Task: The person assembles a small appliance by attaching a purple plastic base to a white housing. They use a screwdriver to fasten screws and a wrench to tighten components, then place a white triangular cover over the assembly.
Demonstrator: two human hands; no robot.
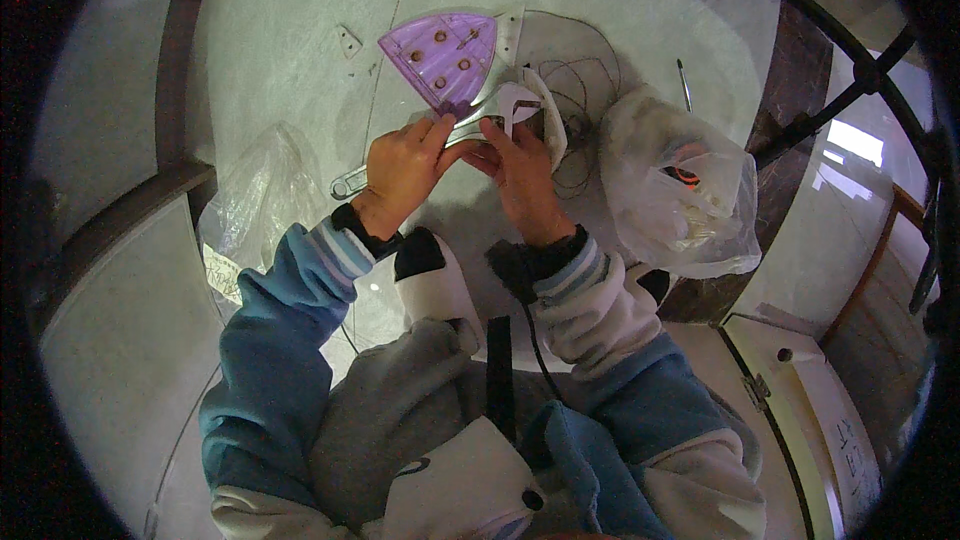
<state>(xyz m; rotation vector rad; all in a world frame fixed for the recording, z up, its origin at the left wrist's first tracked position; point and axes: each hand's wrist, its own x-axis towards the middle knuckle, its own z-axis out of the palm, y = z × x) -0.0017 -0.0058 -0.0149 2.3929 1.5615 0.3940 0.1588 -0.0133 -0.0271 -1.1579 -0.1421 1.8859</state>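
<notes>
Head camera view: we hold a smooth metal adjustable wrench [468,130], left hand [403,168] wrapped round its handle, right hand [525,180] pinching it near the head, beside a round-spotted, wedge-shaped purple plate [446,52] and curved white shell [551,118], above pale floor tiles [300,50] bearing a crumpled, translucent plastic bag [640,210].

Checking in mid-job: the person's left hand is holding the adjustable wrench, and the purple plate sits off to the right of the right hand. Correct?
Not quite: in the head view, the purple plate is beyond and to the left of the right hand. The left hand is indeed holding the adjustable wrench.
</notes>
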